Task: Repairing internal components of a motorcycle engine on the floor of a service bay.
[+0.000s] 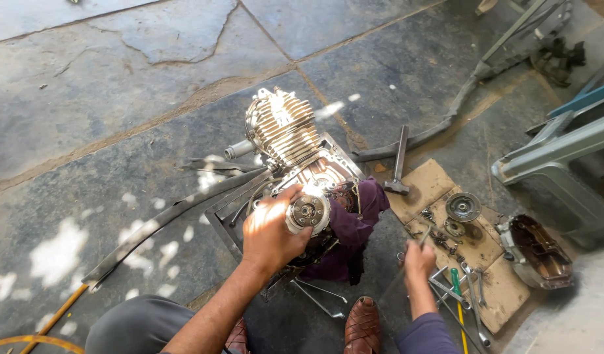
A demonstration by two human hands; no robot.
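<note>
A finned motorcycle engine [285, 134] stands on a metal frame on the stone floor, with a purple cloth [354, 229] draped at its side. My left hand [270, 231] grips the round clutch assembly [308, 212] at the engine's open side. Lower right, my right hand [419, 260] is closed around a thin metal tool [425, 237] that points up over the cardboard [433, 183]. A round metal part [463, 206] and small gears lie on that cardboard just beyond the tool's tip.
A hammer [399, 164] rests at the cardboard's far edge. An engine side cover [536, 252] lies to the right, with wrenches and a green-handled screwdriver [456, 288] near it. Long rubber strips cross the floor. A metal frame [557, 157] stands at the right. My sandalled foot [363, 324] is near.
</note>
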